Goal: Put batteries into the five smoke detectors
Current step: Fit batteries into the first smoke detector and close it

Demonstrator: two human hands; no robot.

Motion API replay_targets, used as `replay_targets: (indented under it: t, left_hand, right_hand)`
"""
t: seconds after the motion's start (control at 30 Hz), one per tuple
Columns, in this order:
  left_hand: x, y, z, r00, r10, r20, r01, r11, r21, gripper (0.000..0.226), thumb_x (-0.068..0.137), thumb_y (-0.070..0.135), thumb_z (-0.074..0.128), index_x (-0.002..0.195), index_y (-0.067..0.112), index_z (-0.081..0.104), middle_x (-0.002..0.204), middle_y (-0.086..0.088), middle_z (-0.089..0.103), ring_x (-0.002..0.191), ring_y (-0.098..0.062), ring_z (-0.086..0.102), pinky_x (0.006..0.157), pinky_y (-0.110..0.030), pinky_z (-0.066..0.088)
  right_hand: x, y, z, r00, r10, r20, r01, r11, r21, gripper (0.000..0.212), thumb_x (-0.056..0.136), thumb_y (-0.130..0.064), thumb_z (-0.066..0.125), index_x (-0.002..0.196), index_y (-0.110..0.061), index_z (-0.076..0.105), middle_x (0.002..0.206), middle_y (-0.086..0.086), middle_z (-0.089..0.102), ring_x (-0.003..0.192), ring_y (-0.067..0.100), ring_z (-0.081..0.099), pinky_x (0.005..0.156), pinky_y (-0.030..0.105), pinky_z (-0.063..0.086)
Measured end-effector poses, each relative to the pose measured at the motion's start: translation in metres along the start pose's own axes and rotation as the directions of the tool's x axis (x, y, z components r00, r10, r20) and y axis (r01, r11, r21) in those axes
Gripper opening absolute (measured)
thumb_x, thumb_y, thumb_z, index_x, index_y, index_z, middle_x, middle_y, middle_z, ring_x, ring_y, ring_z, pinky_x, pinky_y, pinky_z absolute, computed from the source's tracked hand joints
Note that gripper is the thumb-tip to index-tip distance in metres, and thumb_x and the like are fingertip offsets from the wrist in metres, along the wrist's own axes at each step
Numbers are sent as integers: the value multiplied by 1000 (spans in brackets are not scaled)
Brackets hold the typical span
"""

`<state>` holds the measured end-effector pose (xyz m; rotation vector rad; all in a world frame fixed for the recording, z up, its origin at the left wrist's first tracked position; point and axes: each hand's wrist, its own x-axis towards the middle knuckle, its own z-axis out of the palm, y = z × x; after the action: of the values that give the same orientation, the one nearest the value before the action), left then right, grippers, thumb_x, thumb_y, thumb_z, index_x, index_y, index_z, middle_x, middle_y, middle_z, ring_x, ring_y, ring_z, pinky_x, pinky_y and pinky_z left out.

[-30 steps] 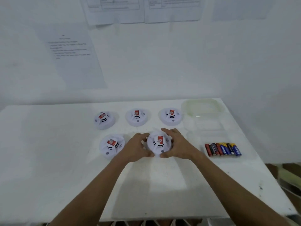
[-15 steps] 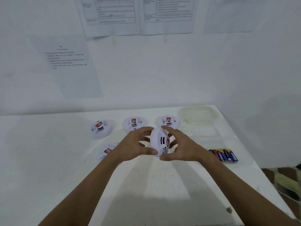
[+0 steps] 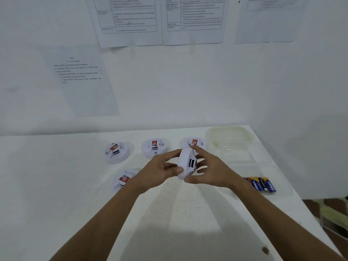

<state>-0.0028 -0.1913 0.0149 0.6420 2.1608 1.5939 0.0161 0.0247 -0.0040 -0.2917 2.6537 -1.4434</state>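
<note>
- Held smoke detector [image 3: 186, 163]: up off the table [image 3: 56, 185], tipped on edge between both hands, roughly over the middle of the tabletop, red label side turned toward the right palm.
- Left hand [image 3: 160, 171] curled onto the left rim, thumb on the near edge; right hand [image 3: 211, 172] wrapped around the right side, index finger over the top. So, grasped from both sides, mostly by fingertips.
- Probably about to twist the base off or flip it for the battery bay. Smooth round plastic plus a fingertip hold could mean a slip mid-twist and a drop onto the table.
- Can't see the back at all from here, so no telling whether a cover is there, loose or locked. Forcing the wrong direction could snap a tab.
- If the cover pops suddenly, could fly toward the detector at front left [image 3: 123, 180], partly hidden under the left wrist, easy to knock with the forearm.
- Three more detectors in the back row [image 3: 115, 152] [image 3: 155, 147] [image 3: 194, 143], the right one just behind the right fingers. Could get bumped when setting down.
- Batteries [image 3: 260, 184] lined up near the right edge, close by the right forearm. Round cells, so a nudge from that arm could roll them off.
- Polarity mix-up also likely later, markings too small to read from here.
- Clear lidded container [image 3: 229, 140] at the back right corner, well out of the way, low risk.
</note>
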Motion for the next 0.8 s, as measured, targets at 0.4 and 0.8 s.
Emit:
replay_targets:
  t: [0.4, 0.8]
  left_hand:
    - [4, -3, -4, 996, -80, 35, 76, 993, 86, 52, 92, 34, 63, 139, 41, 44, 130, 22, 56, 112, 2, 55, 74, -8, 50]
    - [4, -7, -9, 999, 9, 35, -11, 998, 70, 67, 76, 14, 82, 132, 38, 52, 115, 9, 69, 98, -17, 68, 86, -30, 57]
  right_hand:
    - [3, 4, -10, 998, 28, 51, -42, 946, 321, 90, 62, -10, 86, 134, -36, 38, 126, 4, 54, 106, 27, 64, 78, 37, 61]
    - [-2, 4, -11, 991, -38, 129, -18, 914, 404, 93, 65, -1, 80, 136, -38, 34, 135, -5, 49, 124, 19, 53, 86, 37, 58]
